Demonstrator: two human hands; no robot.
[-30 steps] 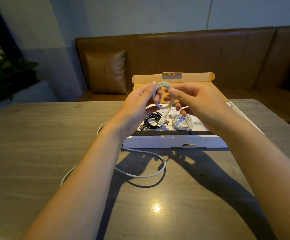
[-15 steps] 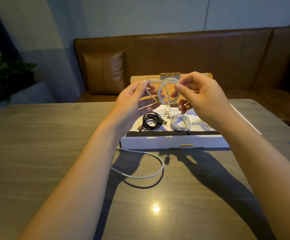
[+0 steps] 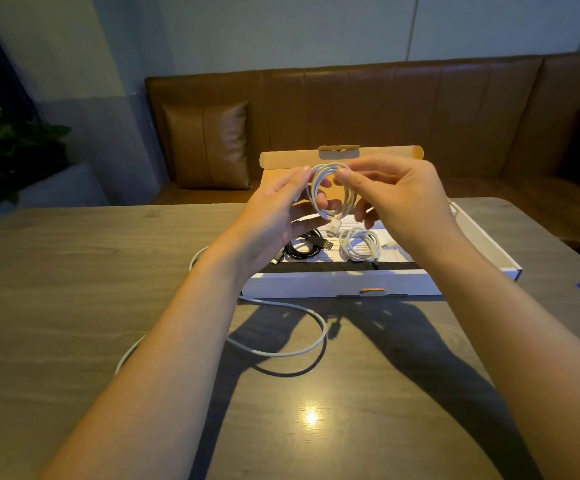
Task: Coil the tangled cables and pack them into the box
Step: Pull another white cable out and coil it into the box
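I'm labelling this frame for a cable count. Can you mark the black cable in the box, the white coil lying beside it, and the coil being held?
black cable (image 3: 301,244), head view, on its coiled loops
white coil (image 3: 359,244), head view, on its loops
held coil (image 3: 347,195), head view, on its right-hand strands

Setting: we read this as a café or restaurant booth, possibly a lounge. Evidence: a long brown leather banquette (image 3: 385,109) runs along the panelled grey wall (image 3: 281,29), with a matching leather cushion (image 3: 207,145) propped against its back. A wood-grain table (image 3: 56,289) stands directly before it. Dark foliage of a plant (image 3: 8,150) sits left, by a window. Lighting dim.
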